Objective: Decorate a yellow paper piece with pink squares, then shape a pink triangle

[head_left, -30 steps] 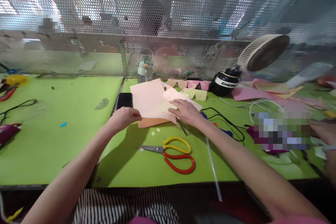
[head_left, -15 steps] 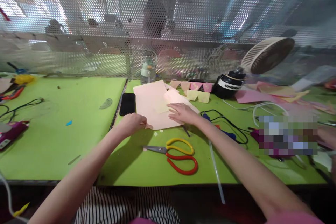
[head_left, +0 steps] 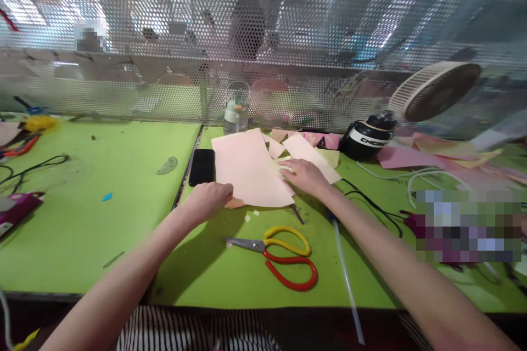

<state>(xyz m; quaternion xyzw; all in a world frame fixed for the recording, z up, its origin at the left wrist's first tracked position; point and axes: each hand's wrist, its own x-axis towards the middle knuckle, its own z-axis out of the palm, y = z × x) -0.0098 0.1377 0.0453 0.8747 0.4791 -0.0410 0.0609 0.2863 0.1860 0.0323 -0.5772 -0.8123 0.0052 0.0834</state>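
Observation:
A large pale pink paper sheet (head_left: 247,173) lies on the green table in front of me. My left hand (head_left: 216,197) is closed at its lower left corner, the fingertips pinching the paper edge, with an orange-toned paper corner (head_left: 235,203) just below. With fingers stretched out, my right hand (head_left: 307,176) rests by the sheet's right side, over a pale yellow piece partly hidden under the fingers. A narrower pale pink paper piece (head_left: 315,158) lies behind that hand. Scissors (head_left: 269,255) with one yellow and one red handle lie nearer me.
A black phone (head_left: 202,167) lies left of the sheet, with a bottle (head_left: 236,114) behind. Cut paper shapes (head_left: 325,140), a black jug (head_left: 366,138) and a fan (head_left: 436,90) stand toward the back right. A clear glue stick (head_left: 348,282) overhangs the front edge.
The narrower pink piece has shifted right, off the large sheet. My right hand has slid slightly right. My left hand stays at the corner, where orange-toned paper now shows. The view has tilted slightly.

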